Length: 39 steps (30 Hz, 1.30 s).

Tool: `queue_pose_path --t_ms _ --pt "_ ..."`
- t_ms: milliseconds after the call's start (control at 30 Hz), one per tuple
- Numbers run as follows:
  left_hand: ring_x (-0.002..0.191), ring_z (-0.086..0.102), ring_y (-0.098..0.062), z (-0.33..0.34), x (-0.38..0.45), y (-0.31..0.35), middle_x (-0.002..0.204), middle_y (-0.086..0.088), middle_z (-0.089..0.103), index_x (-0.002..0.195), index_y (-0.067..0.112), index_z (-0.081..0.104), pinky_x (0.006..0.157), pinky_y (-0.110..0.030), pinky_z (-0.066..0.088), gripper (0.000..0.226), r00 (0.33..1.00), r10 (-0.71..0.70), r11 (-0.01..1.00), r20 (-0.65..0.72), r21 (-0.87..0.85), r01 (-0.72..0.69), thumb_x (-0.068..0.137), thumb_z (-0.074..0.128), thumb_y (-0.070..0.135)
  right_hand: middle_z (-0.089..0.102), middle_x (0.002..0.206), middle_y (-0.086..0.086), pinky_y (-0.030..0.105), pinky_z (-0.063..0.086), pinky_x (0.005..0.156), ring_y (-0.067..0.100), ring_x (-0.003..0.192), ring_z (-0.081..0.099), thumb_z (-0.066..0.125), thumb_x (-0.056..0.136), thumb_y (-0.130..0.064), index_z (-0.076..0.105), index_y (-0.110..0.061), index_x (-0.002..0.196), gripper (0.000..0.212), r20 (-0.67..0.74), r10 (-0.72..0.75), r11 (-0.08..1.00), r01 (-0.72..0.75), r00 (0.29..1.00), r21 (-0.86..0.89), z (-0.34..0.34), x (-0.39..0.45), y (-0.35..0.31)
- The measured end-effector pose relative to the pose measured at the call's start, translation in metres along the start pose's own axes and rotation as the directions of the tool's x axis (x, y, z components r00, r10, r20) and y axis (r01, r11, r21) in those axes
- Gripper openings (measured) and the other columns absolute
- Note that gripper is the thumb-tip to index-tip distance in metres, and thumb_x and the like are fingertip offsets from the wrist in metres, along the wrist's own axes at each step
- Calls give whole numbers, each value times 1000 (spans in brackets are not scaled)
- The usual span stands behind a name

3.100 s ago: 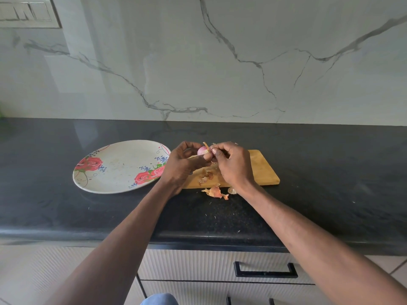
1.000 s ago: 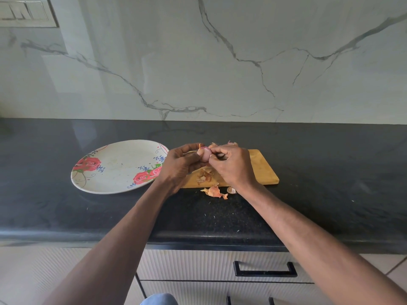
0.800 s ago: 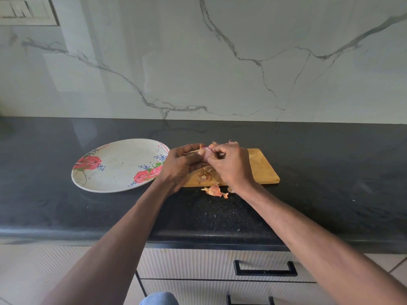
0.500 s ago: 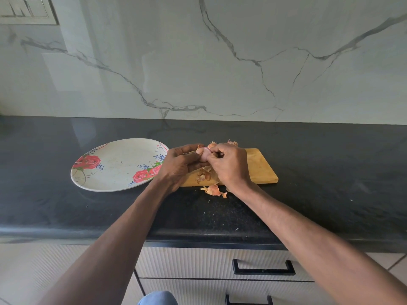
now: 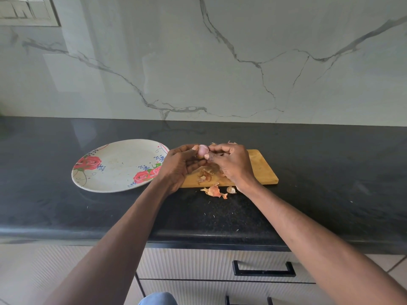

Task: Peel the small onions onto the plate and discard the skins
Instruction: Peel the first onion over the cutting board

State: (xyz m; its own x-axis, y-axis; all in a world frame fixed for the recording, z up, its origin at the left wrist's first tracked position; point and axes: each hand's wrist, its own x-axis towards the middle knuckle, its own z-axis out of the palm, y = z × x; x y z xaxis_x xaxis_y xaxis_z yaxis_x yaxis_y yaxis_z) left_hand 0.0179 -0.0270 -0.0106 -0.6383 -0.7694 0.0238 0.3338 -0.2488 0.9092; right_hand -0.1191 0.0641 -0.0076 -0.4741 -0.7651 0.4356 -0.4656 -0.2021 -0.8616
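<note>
In the head view, your left hand [image 5: 180,164] and right hand [image 5: 231,164] pinch one small pink onion [image 5: 202,150] above the wooden cutting board [image 5: 262,170], whose left part they hide. At 9 o'clock of the hands lies the rose-patterned plate [image 5: 114,166]. Loose skins [image 5: 213,190] lie at 6 o'clock; something peeks out at 12, unclear.

Onion [image 5: 202,150] is showing more bare pink flesh than 3 s ago; the skin strip sticking up at its 12 o'clock is gone. Right hand [image 5: 231,164] is pinching closer in at the onion's 3 o'clock, thumb now pressing its lower edge. Left hand [image 5: 179,166] is gripping it from 9 o'clock, slightly rotated.
</note>
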Motion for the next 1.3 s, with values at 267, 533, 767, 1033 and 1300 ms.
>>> queue_pose_path --t_ms 267,533,767,1033,1300 --pt "92 74 -29 2 -1 -5 101 -22 73 113 -4 63 83 -32 62 17 999 30 998 37 60 -32 98 59 3 77 80 -3 45 61 78 18 80 74 88 75 -25 80 -19 80 11 -78 62 997 -58 995 55 5 -5 -2" --pt "95 73 -29 2 -4 -6 101 -20 74 109 -4 66 88 -34 60 17 997 35 995 68 92 -41 97 61 6 73 76 -4 25 60 66 7 72 70 87 74 -13 74 -11 74 12 -130 84 996 -81 988 25 9 -4 2" --pt "94 73 -34 0 2 -3 105 -25 72 119 -6 57 80 -32 62 25 1000 1 1000 6 22 -1 99 58 9 75 95 13 18 49 46 15 67 71 75 81 6 75 4 86 6 -69 194 965 -178 978 193 3 -3 -5" --pt "88 73 -28 -2 2 -2 100 -20 73 112 -7 64 81 -29 62 19 999 -26 1000 34 1 26 94 61 -1 73 77 9 19 44 42 12 51 67 70 83 7 75 3 85 7 -62 255 937 -231 965 262 2 -5 -9" --pt "87 73 -32 0 -2 0 106 -26 71 113 -7 62 82 -35 63 35 1000 4 999 26 -50 -2 79 71 -2 72 69 0 37 59 82 15 69 70 74 85 -16 76 -9 68 19 -107 98 995 -101 989 -26 2 -7 -7"
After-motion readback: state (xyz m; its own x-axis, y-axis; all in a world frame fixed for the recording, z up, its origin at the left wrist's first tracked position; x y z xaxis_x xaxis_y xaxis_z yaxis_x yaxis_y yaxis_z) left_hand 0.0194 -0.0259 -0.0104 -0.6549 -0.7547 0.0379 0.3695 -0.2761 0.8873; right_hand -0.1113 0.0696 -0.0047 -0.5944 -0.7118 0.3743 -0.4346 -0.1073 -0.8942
